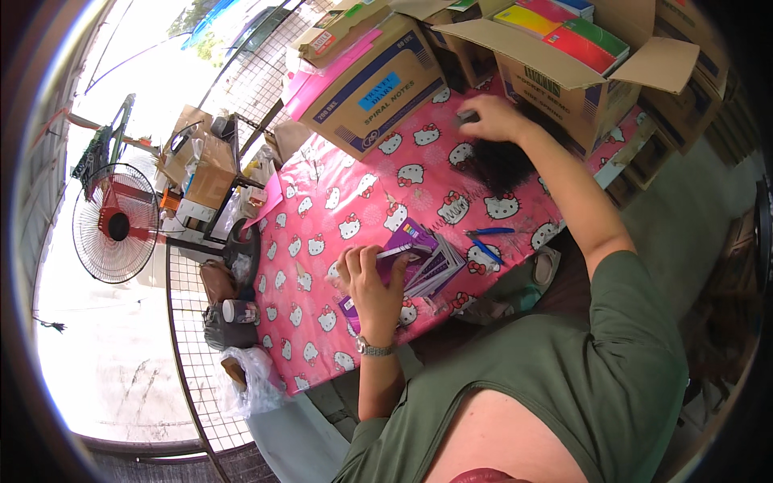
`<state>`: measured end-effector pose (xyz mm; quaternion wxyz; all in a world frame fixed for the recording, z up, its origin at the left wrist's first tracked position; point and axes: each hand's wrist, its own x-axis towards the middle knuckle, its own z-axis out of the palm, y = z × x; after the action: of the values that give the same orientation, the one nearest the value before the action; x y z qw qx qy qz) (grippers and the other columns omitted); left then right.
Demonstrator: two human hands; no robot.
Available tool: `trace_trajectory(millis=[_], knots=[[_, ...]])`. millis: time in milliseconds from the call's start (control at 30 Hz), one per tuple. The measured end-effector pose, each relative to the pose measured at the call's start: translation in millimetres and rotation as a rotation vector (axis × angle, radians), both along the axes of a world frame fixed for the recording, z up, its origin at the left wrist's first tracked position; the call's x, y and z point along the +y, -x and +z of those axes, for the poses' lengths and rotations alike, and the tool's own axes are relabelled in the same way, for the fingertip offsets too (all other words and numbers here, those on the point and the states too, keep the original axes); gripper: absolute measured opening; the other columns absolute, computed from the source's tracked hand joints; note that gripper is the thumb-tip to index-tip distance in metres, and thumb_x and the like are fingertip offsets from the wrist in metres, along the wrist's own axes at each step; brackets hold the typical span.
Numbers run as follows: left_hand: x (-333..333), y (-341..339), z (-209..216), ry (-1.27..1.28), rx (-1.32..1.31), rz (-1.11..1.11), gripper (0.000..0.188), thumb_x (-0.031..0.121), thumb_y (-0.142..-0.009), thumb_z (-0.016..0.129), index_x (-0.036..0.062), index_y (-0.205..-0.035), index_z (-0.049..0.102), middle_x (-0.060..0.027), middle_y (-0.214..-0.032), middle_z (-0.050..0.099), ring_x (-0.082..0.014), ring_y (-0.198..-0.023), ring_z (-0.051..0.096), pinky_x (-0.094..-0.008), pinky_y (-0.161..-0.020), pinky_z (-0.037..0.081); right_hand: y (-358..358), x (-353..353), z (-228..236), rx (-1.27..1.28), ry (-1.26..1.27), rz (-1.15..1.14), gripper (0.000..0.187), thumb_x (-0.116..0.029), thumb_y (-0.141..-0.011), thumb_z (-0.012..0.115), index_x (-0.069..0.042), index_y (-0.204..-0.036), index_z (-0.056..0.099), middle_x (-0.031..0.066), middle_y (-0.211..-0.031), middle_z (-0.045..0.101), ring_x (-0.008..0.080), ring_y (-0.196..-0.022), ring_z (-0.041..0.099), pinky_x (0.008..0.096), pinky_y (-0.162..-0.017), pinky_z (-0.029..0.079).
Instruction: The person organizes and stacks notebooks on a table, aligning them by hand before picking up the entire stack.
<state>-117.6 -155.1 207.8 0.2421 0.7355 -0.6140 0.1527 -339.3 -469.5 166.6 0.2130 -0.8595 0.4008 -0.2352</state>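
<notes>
My left hand [374, 282], a metal watch on its wrist, curls its fingers and thumb around the edge of a purple notebook [412, 235]. More purple notebooks [439, 274] lie fanned out beside it, their page edges showing. Farther off to the right, my right hand [493, 119] is closed, with a small dark grey thing at its fingertips that I cannot make out. Just below that hand spreads a heap of thin black spiral wires [501, 161]. Blue-handled pliers [487, 248] lie near the table's edge, to the right of the notebooks.
A pink patterned cloth [322, 241] covers the table. At the back stands a closed-sided carton [366, 88]; an open carton [555, 88] of colourful notebooks [584, 44] sits behind my right arm. A fan [117, 225] and plastic bags [250, 382] are at the left.
</notes>
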Motion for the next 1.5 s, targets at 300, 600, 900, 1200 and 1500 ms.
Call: trace_trajectory(millis=[300,600,900,1200,1500], knots=[[-5,-8,0,0.054,0.154,-0.157,0.039,0.027,-0.071,0.086,0.0050,-0.095,0.065,-0.0107,-0.095,0.059,-0.0319,-0.094,0.054,-0.0439,-0.084,0.044,-66,104,72,-0.262,-1.052,1.061,0.055,-0.029,-0.081,0.070,0.000,-0.128,0.063,0.0083,-0.118,0.065,0.0152,-0.104,0.062,0.0301,-0.090,0.048],[-1,-24,2,0.058,0.232,-0.187,0.027,0.009,-0.075,0.078,0.0025,-0.096,0.063,-0.0125,-0.098,0.059,-0.0315,-0.097,0.056,-0.0418,-0.086,0.046,-83,100,70,-0.197,-0.999,1.112,0.051,-0.027,-0.083,0.073,-0.002,-0.127,0.065,0.0058,-0.119,0.055,0.0175,-0.103,0.058,0.0307,-0.090,0.047],[11,-38,-4,0.009,0.437,-0.102,0.023,0.007,-0.085,0.077,-0.0023,-0.099,0.062,-0.0088,-0.095,0.060,-0.0115,-0.069,0.058,-0.0233,-0.056,0.046,-102,107,74,-0.169,-0.951,1.072,0.050,-0.021,-0.081,0.071,-0.003,-0.127,0.062,0.0043,-0.110,0.061,0.0144,-0.098,0.060,0.0299,-0.086,0.049],[3,-39,-3,-0.011,0.609,-0.247,0.017,-0.001,-0.088,0.073,-0.0035,-0.100,0.060,-0.0037,-0.092,0.057,-0.0058,-0.073,0.056,-0.0214,-0.062,0.048,-116,97,66,-0.160,-1.029,1.126,0.046,-0.023,-0.082,0.070,-0.002,-0.122,0.063,0.0041,-0.105,0.063,0.0119,-0.096,0.058,0.0285,-0.084,0.047],[-1,-37,-2,-0.041,0.698,-0.292,0.021,-0.005,-0.088,0.072,-0.0022,-0.105,0.060,-0.0028,-0.098,0.057,-0.0070,-0.083,0.057,-0.0214,-0.068,0.048,-117,100,74,-0.122,-0.882,1.055,0.042,-0.023,-0.078,0.074,-0.002,-0.113,0.066,0.0039,-0.105,0.064,0.0106,-0.095,0.061,0.0273,-0.082,0.048]])
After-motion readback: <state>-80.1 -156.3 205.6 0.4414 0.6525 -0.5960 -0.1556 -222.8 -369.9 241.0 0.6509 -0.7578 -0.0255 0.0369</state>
